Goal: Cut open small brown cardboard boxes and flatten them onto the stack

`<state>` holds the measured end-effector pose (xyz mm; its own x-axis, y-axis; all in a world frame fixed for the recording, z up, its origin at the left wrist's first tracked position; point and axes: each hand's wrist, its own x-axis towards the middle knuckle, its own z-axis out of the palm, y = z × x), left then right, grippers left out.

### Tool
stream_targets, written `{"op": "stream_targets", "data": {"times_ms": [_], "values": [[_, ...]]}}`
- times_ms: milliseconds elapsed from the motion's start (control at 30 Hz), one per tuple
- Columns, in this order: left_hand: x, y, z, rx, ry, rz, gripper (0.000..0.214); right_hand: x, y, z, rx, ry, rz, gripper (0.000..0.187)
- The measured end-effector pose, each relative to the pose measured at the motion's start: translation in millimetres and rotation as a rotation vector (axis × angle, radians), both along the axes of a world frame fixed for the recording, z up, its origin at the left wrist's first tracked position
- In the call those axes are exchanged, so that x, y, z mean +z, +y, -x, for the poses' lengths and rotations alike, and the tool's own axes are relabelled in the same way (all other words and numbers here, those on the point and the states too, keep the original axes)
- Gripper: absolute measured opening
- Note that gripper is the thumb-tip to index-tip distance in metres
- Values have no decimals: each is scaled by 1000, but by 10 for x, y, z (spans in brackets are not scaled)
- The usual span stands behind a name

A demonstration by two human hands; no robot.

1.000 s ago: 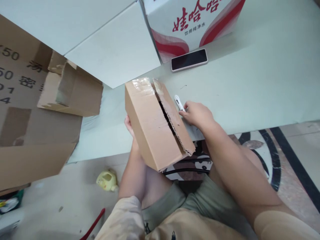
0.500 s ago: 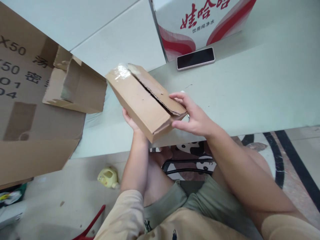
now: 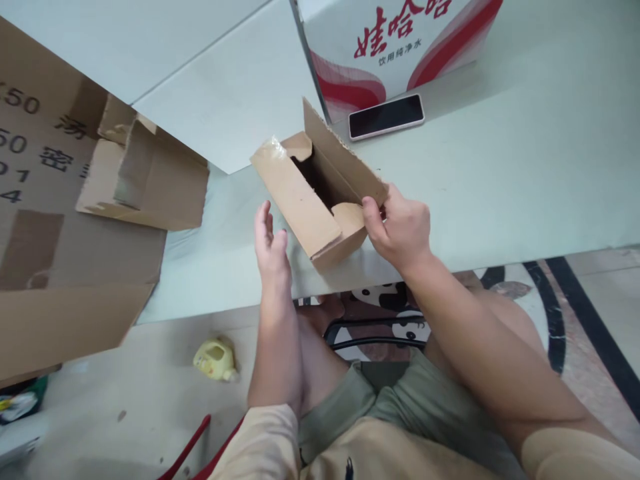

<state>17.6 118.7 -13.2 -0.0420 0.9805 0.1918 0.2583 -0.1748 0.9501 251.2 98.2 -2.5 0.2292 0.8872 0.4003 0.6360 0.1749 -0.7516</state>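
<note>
A small brown cardboard box (image 3: pixel 300 207) is over the near part of the table, with one long top flap (image 3: pixel 340 150) raised and the other lying over the opening. Clear tape shines on its far left corner. My right hand (image 3: pixel 400 223) pinches the raised flap at its near end, thumb on the inner face. Just left of the box is my left hand (image 3: pixel 273 243), fingers extended and holding nothing. Through the gap the inside looks dark; its contents cannot be made out.
Behind lies a phone (image 3: pixel 386 117) before a white and red carton (image 3: pixel 400 47). At left, another small cardboard box (image 3: pixel 150 177) rests against a large carton (image 3: pixel 35 253). A yellow jug (image 3: pixel 216 359) is on the floor below the table edge (image 3: pixel 200 311).
The right hand has taken hold of the long flap and lifted it, opening the box. My left hand has let go of the box's side and moved off to its left.
</note>
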Motion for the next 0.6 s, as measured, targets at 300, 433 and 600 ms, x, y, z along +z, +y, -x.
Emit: {"op": "stream_targets", "data": {"times_ms": [300,433,600], "values": [[391,-392,-305,-40,439,-251,99,28,8,73,346,304,-13,29],[341,-298,-209,68,187,-169,74,17,7,76,419,361,69,37],[171,-46,3,497,-369,-154,46,-23,37,55,288,216,375,24]]}}
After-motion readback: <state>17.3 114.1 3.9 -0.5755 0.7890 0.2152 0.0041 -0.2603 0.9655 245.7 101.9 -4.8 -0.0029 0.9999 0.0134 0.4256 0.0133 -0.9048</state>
